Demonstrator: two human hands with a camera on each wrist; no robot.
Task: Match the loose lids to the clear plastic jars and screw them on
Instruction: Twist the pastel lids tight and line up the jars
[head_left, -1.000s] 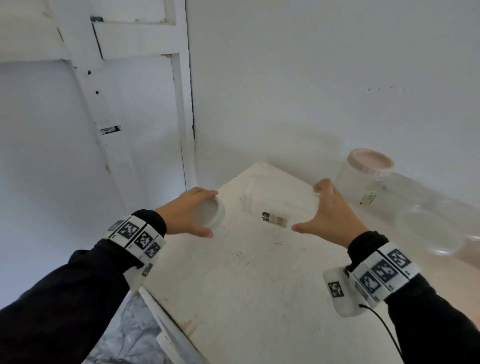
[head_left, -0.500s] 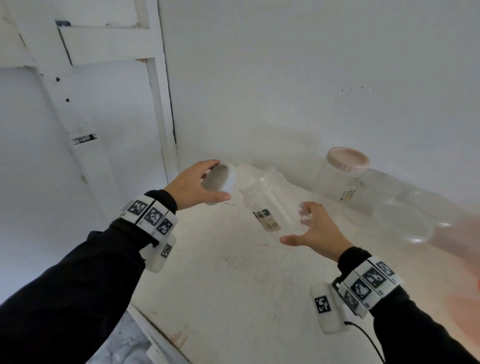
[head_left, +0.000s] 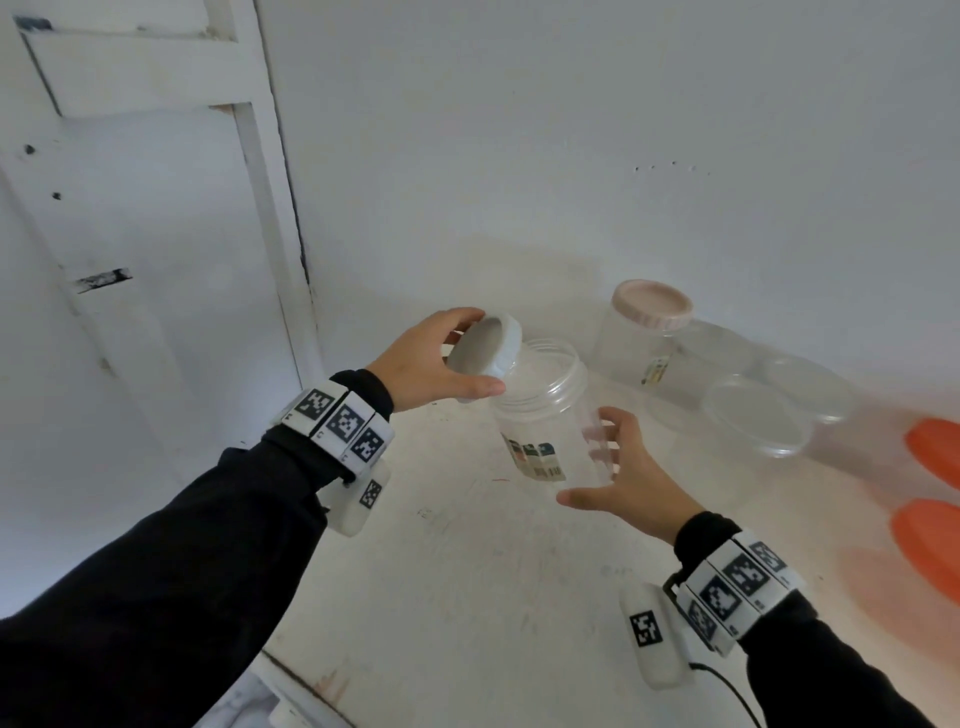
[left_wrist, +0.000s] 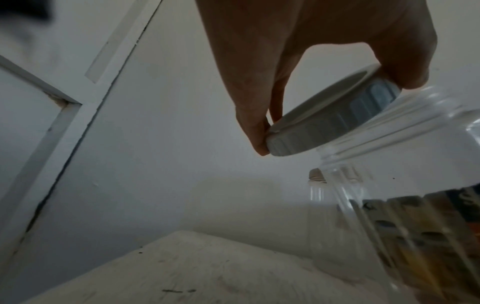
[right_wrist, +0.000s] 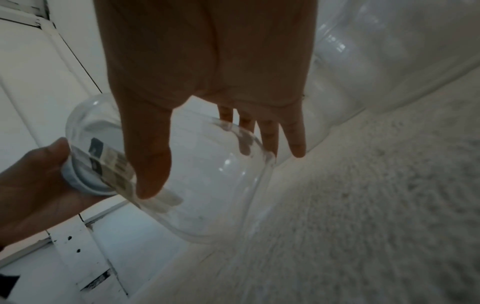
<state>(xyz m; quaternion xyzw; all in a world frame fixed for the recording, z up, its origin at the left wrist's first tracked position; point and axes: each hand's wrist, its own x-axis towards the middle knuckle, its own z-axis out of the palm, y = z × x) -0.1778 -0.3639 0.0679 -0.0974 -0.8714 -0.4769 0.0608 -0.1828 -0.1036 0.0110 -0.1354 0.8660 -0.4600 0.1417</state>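
A: Starting at the left, what is the left hand (head_left: 426, 364) doing?

B: It pinches a white lid (head_left: 485, 348) by the rim, thumb under one edge and fingers over the far edge. The lid is tilted, its lower edge touching or nearly touching the mouth of the jar (head_left: 545, 415). I'd say it's angled that way because it's just being brought onto the opening, not yet seated flat.

A: And the jar itself?

B: Clear plastic with a label, held off the table (head_left: 467, 597) and leaning toward the left hand, probably so its threaded neck faces the lid. The left wrist view shows the ridged lid (left_wrist: 335, 117) right against the neck of the jar (left_wrist: 405, 164).

A: The right hand (head_left: 631, 483)?

B: Wrapped around the lower body, thumb on the near side by the label, fingers spread behind the far wall. From the right wrist, the thumb and fingertips (right_wrist: 270, 135) press on either side of the jar (right_wrist: 207, 185). That grip likely braces it for twisting.

A: Further right?

B: Against the wall, a jar already wearing a pink lid (head_left: 652, 306), then more clear containers (head_left: 753, 415), and two orange lids (head_left: 935, 499) at the edge, blurred.
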